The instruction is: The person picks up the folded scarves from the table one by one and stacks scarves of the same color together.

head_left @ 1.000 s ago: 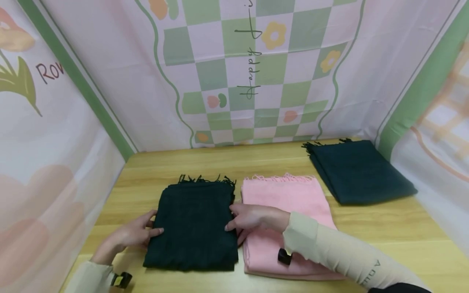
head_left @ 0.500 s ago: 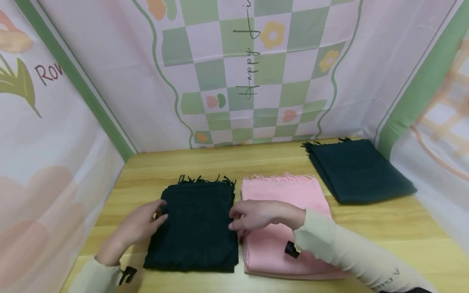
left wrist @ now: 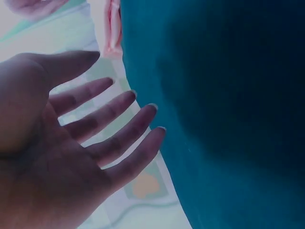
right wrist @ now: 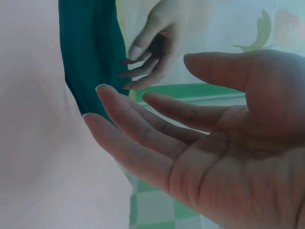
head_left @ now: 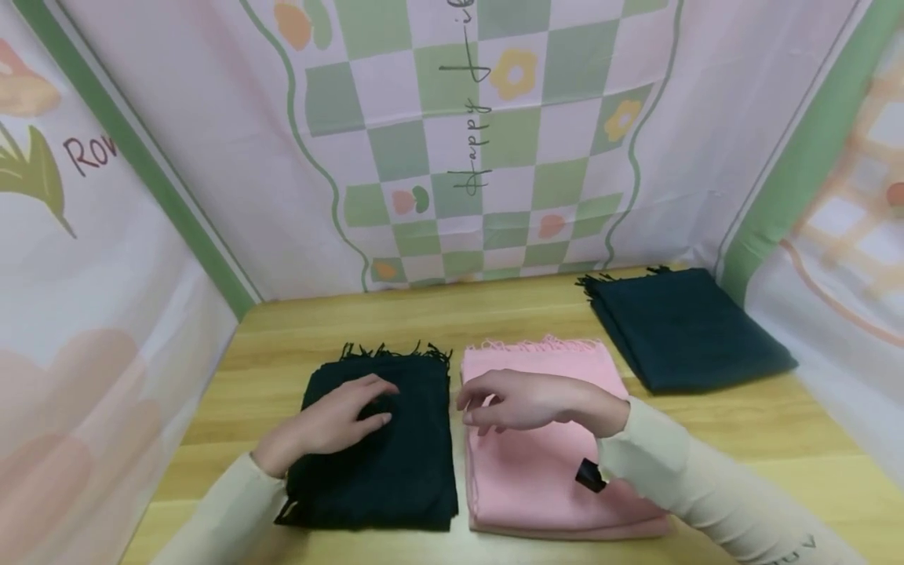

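A dark green folded scarf (head_left: 395,479) with a fringe along its far edge lies flat on the table. Above it hovers my left hand (head_left: 335,420), fingers loosely spread and holding nothing; the left wrist view shows a gap between hand (left wrist: 86,129) and cloth. Beside it on the right lies a pink folded scarf (head_left: 537,486), its fringe also at the far edge. My right hand (head_left: 526,400) is over the pink scarf's left part, fingers relaxed. In the right wrist view, that hand (right wrist: 200,138) holds nothing.
Another dark green folded scarf (head_left: 688,333) lies at the back right of the wooden table (head_left: 339,318). Printed fabric curtains (head_left: 494,173) stand behind the table and on both sides. A narrow strip of table separates the two front scarves.
My left hand has let go of the dark green scarf's left edge and moved right, over it. My right hand has drawn back from its right edge, up over the pink scarf.
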The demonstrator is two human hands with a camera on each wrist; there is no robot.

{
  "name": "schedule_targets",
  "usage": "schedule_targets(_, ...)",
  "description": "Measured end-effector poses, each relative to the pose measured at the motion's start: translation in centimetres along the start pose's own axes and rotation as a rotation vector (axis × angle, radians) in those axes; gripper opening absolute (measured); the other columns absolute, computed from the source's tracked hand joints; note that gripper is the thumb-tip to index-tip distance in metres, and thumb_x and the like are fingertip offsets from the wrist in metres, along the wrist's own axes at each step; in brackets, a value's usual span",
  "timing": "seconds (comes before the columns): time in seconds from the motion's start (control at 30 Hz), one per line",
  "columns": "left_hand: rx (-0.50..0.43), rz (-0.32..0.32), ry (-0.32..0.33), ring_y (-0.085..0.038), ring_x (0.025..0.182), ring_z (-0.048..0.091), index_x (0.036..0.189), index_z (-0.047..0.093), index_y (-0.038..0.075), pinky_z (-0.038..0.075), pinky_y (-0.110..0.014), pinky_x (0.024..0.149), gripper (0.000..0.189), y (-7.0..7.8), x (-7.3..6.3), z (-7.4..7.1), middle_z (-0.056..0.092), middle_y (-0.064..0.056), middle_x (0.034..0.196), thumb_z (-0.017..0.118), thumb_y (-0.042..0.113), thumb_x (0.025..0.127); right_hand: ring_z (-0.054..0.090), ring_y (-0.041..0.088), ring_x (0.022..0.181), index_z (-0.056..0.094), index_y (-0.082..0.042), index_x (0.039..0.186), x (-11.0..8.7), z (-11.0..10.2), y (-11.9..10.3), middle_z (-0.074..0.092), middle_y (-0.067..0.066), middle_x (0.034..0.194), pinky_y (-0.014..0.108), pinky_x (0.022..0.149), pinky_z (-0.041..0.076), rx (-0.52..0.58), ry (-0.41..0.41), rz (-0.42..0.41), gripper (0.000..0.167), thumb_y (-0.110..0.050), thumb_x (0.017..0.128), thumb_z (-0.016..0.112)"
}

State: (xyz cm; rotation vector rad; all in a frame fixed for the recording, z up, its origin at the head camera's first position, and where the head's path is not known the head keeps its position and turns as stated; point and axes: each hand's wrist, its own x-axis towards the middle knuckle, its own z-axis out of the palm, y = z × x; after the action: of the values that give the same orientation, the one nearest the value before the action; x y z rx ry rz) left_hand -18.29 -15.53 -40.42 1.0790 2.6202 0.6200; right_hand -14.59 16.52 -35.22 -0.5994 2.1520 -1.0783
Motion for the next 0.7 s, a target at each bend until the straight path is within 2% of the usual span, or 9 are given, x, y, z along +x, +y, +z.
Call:
schedule_targets(0.2, 0.034, 0.036, -0.121, -0.029, 0.132, 0.052, 0.143, 0.055, 0.007, 0.044, -0.053, 0.108, 0.042, 0.7, 2.2, 1.0, 0.055, -0.009, 0.143, 0.059, 0.026, 0.105, 0.067, 0.023, 0.106, 0.064, -0.009, 0.129, -0.9, -0.6, 0.4, 0.066, 0.009, 0.121, 0.042, 0.089, 0.058, 0.019, 0.042, 0.010, 0.028, -0.023, 0.105, 0.059)
schedule_targets(0.37, 0.103, -0.007, -0.217, -0.029, 0.134, 0.049, 0.144, 0.056, 0.011, 0.042, -0.051, 0.110, 0.043, 1.1, 3.3, 1.6, 0.051, -0.010, 0.147, 0.061, 0.027, 0.105, 0.066, 0.025, 0.108, 0.063, -0.005, 0.130, -1.4, -1.1, 0.8, 0.067, 0.011, 0.121, 0.044, 0.091, 0.058, 0.053, 0.071, 0.014, 0.031, -0.023, 0.105, 0.059)
schedule_targets(0.53, 0.112, -0.037, -0.265, -0.025, 0.133, 0.050, 0.143, 0.057, 0.012, 0.042, -0.046, 0.112, 0.041, 2.0, 4.1, 0.9, 0.053, -0.008, 0.144, 0.061, 0.026, 0.105, 0.067, 0.028, 0.110, 0.062, -0.004, 0.131, -1.9, -1.9, 1.2, 0.067, 0.013, 0.123, 0.043, 0.092, 0.057, 0.050, 0.094, 0.009, 0.033, -0.024, 0.106, 0.058)
schedule_targets(0.7, 0.133, -0.037, -0.303, -0.026, 0.136, 0.049, 0.144, 0.056, 0.013, 0.040, -0.047, 0.113, 0.041, 2.7, 5.4, -0.1, 0.054, -0.008, 0.145, 0.059, 0.026, 0.106, 0.066, 0.026, 0.109, 0.062, -0.004, 0.131, -2.5, -2.5, 1.5, 0.067, 0.011, 0.122, 0.041, 0.093, 0.055, -0.054, 0.148, -0.006, 0.033, -0.025, 0.106, 0.057)
